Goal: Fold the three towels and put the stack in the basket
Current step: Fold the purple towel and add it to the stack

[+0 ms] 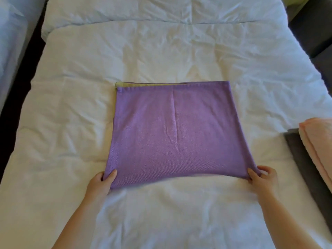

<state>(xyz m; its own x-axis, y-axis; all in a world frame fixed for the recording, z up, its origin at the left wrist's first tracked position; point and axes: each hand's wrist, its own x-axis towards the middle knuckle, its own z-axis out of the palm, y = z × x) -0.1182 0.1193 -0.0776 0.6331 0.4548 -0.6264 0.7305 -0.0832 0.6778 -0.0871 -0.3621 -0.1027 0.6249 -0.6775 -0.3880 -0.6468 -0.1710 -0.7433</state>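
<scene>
A purple towel (172,130) lies flat in the middle of the white bed, folded into a rough rectangle, with a yellow-green edge (124,84) showing along its far side. My left hand (103,182) pinches its near left corner, thumb on top. My right hand (261,177) pinches the near right corner the same way. The near edge between my hands is slightly lifted and blurred. A folded pink towel (318,144) lies on a dark grey towel (305,164) at the bed's right edge. No basket is in view.
The white duvet (161,51) covers the whole bed, wrinkled, with a pillow ridge at the far end. A dark gap and another bed run along the left (10,51). Dark furniture stands at the far right (316,27).
</scene>
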